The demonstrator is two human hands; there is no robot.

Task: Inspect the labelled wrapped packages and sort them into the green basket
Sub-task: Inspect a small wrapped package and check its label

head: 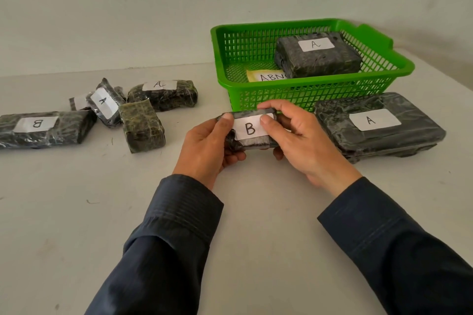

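Observation:
Both my hands hold a small dark wrapped package [252, 144] with a white label marked B, lifted just above the table in front of the green basket [302, 92]. My left hand [207, 146] grips its left end and my right hand [299, 138] grips its right end, thumbs on the label. Inside the basket lies a dark package marked A [318, 57] beside a yellow slip reading ABN [266, 75]. A large flat package marked A [378, 125] lies on the table right of my hands.
At the left of the white table [243, 225] lie several more wrapped packages: one marked B [43, 128], two marked A [105, 102] [163, 94], and an unlabelled greenish one [142, 125]. A plain wall [128, 7] stands behind.

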